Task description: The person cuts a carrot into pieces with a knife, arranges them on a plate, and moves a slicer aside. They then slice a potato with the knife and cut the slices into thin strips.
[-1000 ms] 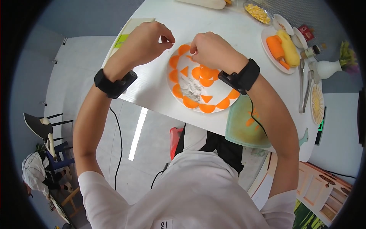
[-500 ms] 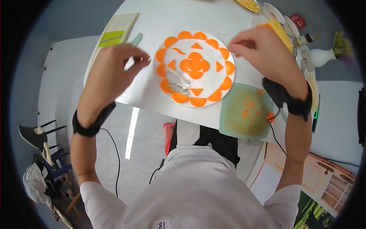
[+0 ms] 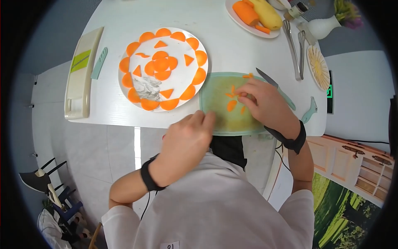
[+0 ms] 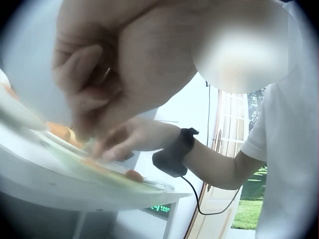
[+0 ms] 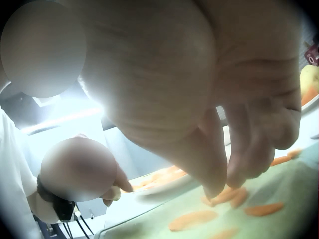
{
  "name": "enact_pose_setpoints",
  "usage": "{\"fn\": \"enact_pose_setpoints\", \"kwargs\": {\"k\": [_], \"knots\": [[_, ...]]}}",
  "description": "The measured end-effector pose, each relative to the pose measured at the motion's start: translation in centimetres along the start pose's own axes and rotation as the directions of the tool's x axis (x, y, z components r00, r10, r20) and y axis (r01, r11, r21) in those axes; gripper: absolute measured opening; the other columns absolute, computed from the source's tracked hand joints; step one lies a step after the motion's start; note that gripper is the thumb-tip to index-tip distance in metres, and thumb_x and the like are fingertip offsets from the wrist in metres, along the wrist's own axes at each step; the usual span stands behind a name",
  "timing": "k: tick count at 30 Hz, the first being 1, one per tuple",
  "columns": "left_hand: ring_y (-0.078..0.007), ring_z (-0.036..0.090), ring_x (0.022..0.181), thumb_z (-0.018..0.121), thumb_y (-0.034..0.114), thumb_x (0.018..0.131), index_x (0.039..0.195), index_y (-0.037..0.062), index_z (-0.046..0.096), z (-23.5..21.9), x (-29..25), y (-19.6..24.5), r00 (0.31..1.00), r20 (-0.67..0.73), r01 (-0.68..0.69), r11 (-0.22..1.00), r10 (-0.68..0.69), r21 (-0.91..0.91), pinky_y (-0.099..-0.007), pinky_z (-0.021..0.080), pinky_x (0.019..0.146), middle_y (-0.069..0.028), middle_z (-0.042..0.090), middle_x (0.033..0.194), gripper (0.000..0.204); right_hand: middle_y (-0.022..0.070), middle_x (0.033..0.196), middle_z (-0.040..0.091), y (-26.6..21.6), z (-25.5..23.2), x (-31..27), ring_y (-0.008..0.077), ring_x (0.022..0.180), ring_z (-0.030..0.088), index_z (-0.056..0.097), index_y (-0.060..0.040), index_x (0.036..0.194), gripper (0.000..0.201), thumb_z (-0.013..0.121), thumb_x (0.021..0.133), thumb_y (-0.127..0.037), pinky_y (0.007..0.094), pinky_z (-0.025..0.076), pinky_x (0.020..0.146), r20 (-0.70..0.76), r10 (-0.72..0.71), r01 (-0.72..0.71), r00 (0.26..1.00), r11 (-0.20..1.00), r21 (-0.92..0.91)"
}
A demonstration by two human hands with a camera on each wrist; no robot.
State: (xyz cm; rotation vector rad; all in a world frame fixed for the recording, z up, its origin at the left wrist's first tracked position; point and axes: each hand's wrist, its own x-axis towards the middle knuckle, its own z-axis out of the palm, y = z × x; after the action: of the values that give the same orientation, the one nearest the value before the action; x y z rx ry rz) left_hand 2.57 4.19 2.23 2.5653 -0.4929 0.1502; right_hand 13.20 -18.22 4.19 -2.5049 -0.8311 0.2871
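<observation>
My right hand (image 3: 271, 103) is over the green cutting board (image 3: 222, 120), its thumb and fingertips pinching at a small carrot piece (image 5: 227, 195) there. Further carrot slices (image 3: 232, 106) and slivers lie about the fingers. My left hand (image 3: 188, 135), blurred, hovers near the board's near left corner with loosely curled fingers and nothing visible in them. Left of the board is a white plate (image 3: 178, 79) ringed with carrot half-rounds (image 3: 170, 104). Inside the ring are carrot triangles (image 3: 188, 60), a flower of carrot rounds (image 3: 161, 64) and a greyish-white streaky patch (image 3: 147, 88).
A knife (image 3: 282, 92) lies along the board's right side, beside a light green tool (image 3: 309, 110). Metal tongs (image 3: 293, 52), a vase (image 3: 325, 28) and a vegetable plate (image 3: 236, 24) stand behind. A slicer (image 3: 80, 61) and another green-handled tool (image 3: 99, 63) lie at left.
My right hand has left the plate and come down to the cutting board. The left hand has moved from the plate's left to the front edge. The head view has turned right.
</observation>
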Motion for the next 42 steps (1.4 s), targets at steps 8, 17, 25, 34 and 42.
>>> {"fn": "enact_pose_setpoints", "kwargs": {"k": [8,17,25,34,42], "knots": [[-0.0269,0.068,0.063,0.068,0.002,0.083,0.107,-0.0010,0.056,3.9,5.5,1.4,0.998,0.027,0.053,0.991,-0.057,0.124,-0.0325,0.054,0.052,-0.0142,0.063,0.078,0.027,0.0130,0.091,0.064,2.1,-0.1,1.3,0.0345,0.083,0.062,0.068,-0.0018,0.097,0.013,0.060,0.089,-0.007,0.0415,0.051,0.075,-0.099,-0.131,0.137,0.986,0.989,0.053],[-0.0391,0.067,0.073,0.058,-0.002,0.085,0.100,-0.0008,0.053,4.2,5.6,1.5,0.989,0.014,0.149,0.985,-0.149,-0.082,-0.0449,0.054,0.064,-0.0194,0.066,0.085,0.016,0.0153,0.086,0.065,3.4,-0.8,3.7,0.0313,0.079,0.064,0.068,0.0017,0.090,0.010,0.065,0.086,-0.007,0.0401,0.052,0.075,0.203,-0.090,0.034,0.975,0.964,0.265],[-0.0281,0.072,0.069,0.069,0.005,0.081,0.100,-0.0025,0.056,3.8,5.4,2.0,0.981,0.065,0.177,0.981,-0.182,0.078,-0.0342,0.057,0.055,-0.0152,0.067,0.082,0.024,0.0130,0.085,0.062,1.9,-1.6,3.5,0.0249,0.073,0.062,0.066,0.0029,0.090,0.010,0.068,0.086,-0.006,0.0348,0.049,0.070,0.240,0.009,-0.057,0.971,0.980,0.193],[-0.0309,0.071,0.068,0.071,0.004,0.080,0.097,-0.0019,0.051,3.8,5.4,1.9,0.977,0.056,0.205,0.979,-0.205,0.009,-0.0360,0.055,0.054,-0.0163,0.066,0.081,0.028,0.0095,0.080,0.061,1.9,-1.5,2.7,0.0193,0.066,0.056,0.064,0.0034,0.090,0.015,0.073,0.084,-0.006,0.0323,0.048,0.066,0.258,0.060,-0.107,0.964,0.979,0.175],[-0.0290,0.070,0.064,0.069,0.010,0.086,0.094,-0.0007,0.052,4.5,5.4,2.3,0.976,-0.020,0.216,0.976,-0.216,0.015,-0.0351,0.054,0.051,-0.0143,0.066,0.078,0.022,0.0099,0.080,0.064,1.6,-2.1,2.4,0.0182,0.067,0.060,0.065,0.0029,0.088,0.012,0.073,0.084,-0.005,0.0312,0.049,0.065,0.238,0.088,-0.136,0.967,0.972,0.192]]}}
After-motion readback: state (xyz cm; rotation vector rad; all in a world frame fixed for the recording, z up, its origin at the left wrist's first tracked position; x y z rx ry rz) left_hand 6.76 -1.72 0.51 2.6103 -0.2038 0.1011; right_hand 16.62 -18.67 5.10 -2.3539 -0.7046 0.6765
